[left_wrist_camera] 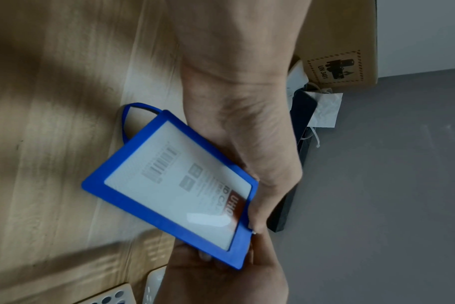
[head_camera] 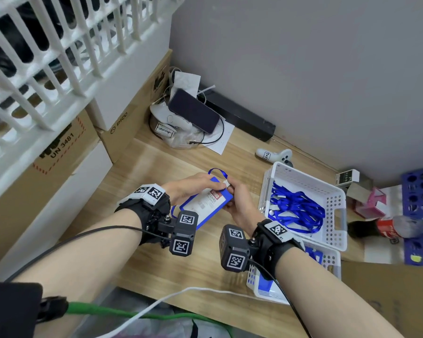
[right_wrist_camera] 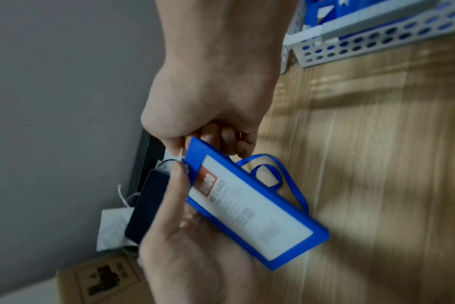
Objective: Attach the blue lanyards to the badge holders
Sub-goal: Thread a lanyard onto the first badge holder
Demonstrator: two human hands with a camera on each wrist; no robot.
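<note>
A blue-framed badge holder (head_camera: 202,203) with a white card is held tilted just above the wooden desk (head_camera: 181,264). My left hand (head_camera: 213,185) grips its far edge, thumb at the top corner. My right hand (head_camera: 230,190) pinches the white clip (head_camera: 226,183) of a blue lanyard (head_camera: 216,172) against that same corner; its other fingers curl behind the holder. In the left wrist view the holder (left_wrist_camera: 174,189) faces the camera, with the lanyard loop (left_wrist_camera: 127,121) lying behind it. In the right wrist view the clip (right_wrist_camera: 181,155) sits at the holder's (right_wrist_camera: 247,205) top edge and the lanyard (right_wrist_camera: 286,179) trails onto the desk.
To the right, a white basket (head_camera: 337,215) holds several blue lanyards (head_camera: 298,208), and a nearer basket (head_camera: 330,259) holds blue holders. A phone (head_camera: 193,111) on clutter and a white controller (head_camera: 274,154) lie at the back. Cardboard boxes (head_camera: 59,147) stand on the left, and a cola bottle (head_camera: 386,228) lies far right.
</note>
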